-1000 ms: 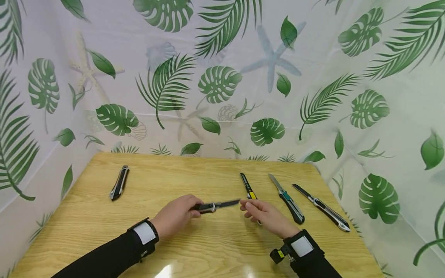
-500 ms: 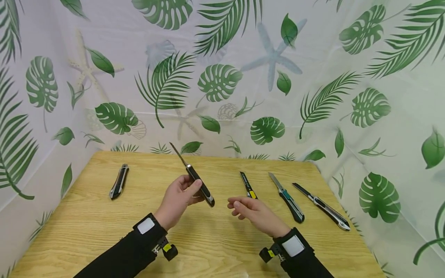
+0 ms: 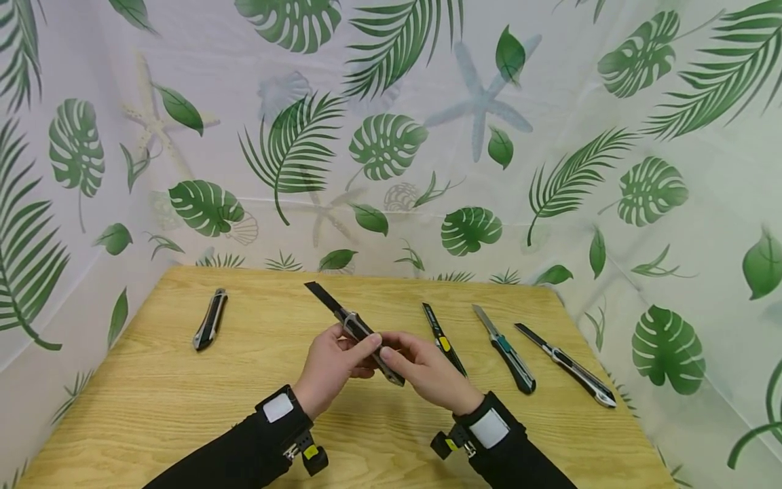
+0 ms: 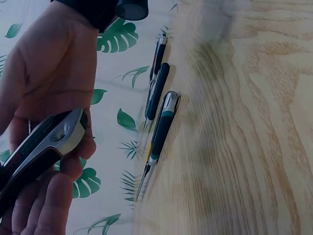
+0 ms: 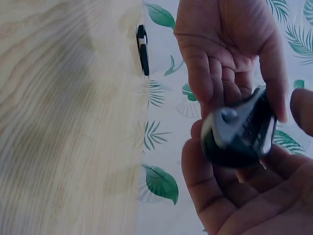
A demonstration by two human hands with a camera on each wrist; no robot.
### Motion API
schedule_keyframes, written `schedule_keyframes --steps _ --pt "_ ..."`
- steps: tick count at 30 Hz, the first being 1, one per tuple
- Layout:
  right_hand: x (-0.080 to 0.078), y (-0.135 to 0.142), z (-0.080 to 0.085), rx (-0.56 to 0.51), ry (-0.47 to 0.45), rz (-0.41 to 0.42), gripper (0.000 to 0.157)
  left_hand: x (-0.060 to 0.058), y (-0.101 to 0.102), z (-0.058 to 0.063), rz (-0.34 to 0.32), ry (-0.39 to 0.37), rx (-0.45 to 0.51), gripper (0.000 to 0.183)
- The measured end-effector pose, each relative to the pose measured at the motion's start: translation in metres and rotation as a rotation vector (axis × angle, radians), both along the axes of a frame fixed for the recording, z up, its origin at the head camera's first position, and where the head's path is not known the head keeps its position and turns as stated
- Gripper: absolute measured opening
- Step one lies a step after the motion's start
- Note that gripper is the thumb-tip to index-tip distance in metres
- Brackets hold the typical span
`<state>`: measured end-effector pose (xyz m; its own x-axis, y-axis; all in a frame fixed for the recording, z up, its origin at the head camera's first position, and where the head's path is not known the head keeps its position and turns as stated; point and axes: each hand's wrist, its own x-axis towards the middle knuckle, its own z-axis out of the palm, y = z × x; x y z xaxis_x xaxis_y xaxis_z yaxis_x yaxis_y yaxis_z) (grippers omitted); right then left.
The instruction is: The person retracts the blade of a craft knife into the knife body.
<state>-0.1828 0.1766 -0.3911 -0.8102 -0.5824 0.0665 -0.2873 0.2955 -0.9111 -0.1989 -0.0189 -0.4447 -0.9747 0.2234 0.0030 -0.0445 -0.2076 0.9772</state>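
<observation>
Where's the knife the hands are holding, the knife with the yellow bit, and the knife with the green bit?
Held knife (image 3: 355, 326): head view, handle near the blade.
Yellow-bit knife (image 3: 445, 343): head view, its yellow slider.
Green-bit knife (image 3: 502, 343): head view, its green slider.

From my end I see a wooden table (image 3: 153, 394) below a white cloth (image 3: 397, 197) (leaves and starfish printed all over); a silver-and-black cutter (image 3: 210, 319) lies left, and a yellow-slider cutter (image 3: 445, 343), a teal-slider cutter (image 3: 510, 358) and a silver-tailed cutter (image 3: 571, 367) right.
</observation>
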Motion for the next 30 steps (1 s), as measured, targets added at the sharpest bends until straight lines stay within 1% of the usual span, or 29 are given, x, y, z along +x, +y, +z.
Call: schedule_keyframes --steps 3,4,5,8,10,12,14,15,19,21,22,24,27,28,30 --pt "-0.004 -0.003 -0.01 -0.007 -0.009 -0.013 0.035 0.002 0.002 -0.002 0.034 0.006 -0.027 0.042" --pt "-0.007 -0.003 -0.015 -0.007 -0.016 -0.017 0.034 0.002 0.002 -0.002 0.038 0.02 -0.047 0.042" --pt "-0.009 -0.002 -0.019 -0.006 -0.02 -0.019 0.033 0.003 0.002 -0.002 0.039 0.045 -0.074 0.041" --pt "-0.016 0.001 -0.032 -0.029 -0.061 -0.027 0.03 0.003 -0.003 -0.004 0.032 0.159 -0.205 0.037" --pt "-0.019 0.004 -0.035 -0.094 -0.132 -0.009 0.031 0.002 -0.008 -0.004 0.029 0.235 -0.282 0.032" --pt "-0.02 0.007 -0.037 -0.177 -0.22 0.014 0.033 0.001 -0.014 -0.004 0.011 0.275 -0.313 0.029" --pt "-0.02 0.01 -0.038 -0.261 -0.315 0.055 0.034 -0.001 -0.019 -0.003 -0.038 0.273 -0.27 0.032" --pt "-0.02 0.011 -0.039 -0.297 -0.353 0.078 0.033 -0.003 -0.021 -0.002 -0.065 0.265 -0.235 0.035" --pt "-0.017 0.012 -0.04 -0.435 -0.472 0.193 0.028 -0.006 -0.025 0.003 -0.205 0.187 -0.026 0.04" --pt "-0.016 0.012 -0.04 -0.493 -0.522 0.247 0.026 -0.007 -0.025 0.004 -0.241 0.146 0.051 0.04" --pt "-0.015 0.011 -0.04 -0.514 -0.547 0.266 0.025 -0.007 -0.025 0.004 -0.248 0.133 0.073 0.039" --pt "-0.014 0.011 -0.039 -0.541 -0.579 0.297 0.026 -0.007 -0.025 0.004 -0.245 0.121 0.084 0.039" --pt "-0.013 0.011 -0.037 -0.55 -0.609 0.326 0.034 -0.006 -0.024 0.004 -0.233 0.112 0.07 0.038" --pt "-0.013 0.01 -0.037 -0.539 -0.61 0.325 0.039 -0.006 -0.024 0.004 -0.235 0.114 0.063 0.037" --pt "-0.013 0.009 -0.037 -0.499 -0.609 0.299 0.048 -0.004 -0.023 0.003 -0.245 0.119 0.045 0.038"
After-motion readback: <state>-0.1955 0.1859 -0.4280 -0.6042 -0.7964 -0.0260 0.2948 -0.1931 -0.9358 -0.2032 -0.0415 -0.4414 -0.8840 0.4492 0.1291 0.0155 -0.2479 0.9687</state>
